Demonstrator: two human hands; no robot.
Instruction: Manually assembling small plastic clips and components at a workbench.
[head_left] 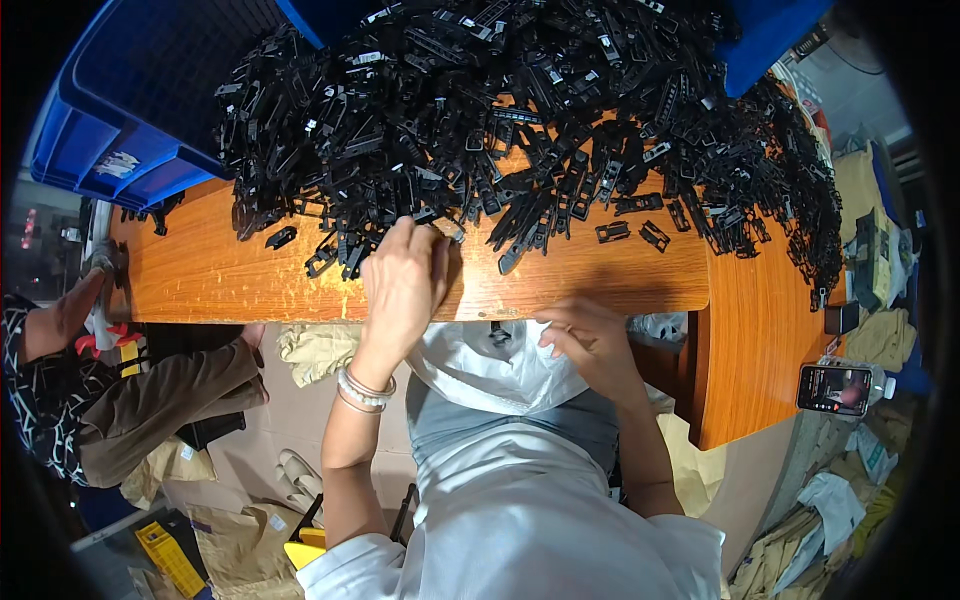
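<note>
A large heap of small black plastic parts (400,130) covers the far side of the wooden table (580,275). My left hand (403,275) is at the heap's near edge, its fingers curled down among the parts; whatever is between the fingertips is hidden. A small pale piece (451,231) lies beside those fingers. Past the table's front edge, my right hand (592,345) hangs over a white plastic bag (530,385) on my lap. Its fingers are bent and a little apart, with nothing visible in them. Inside the bag's mouth a dark part (499,336) shows.
Blue plastic crates (125,130) stand at the far left, another blue bin (770,45) at the far right. On the right a phone (836,388) leans against a bottle. A person (150,400) sits at the left. Brown paper bags (245,545) lie on the floor.
</note>
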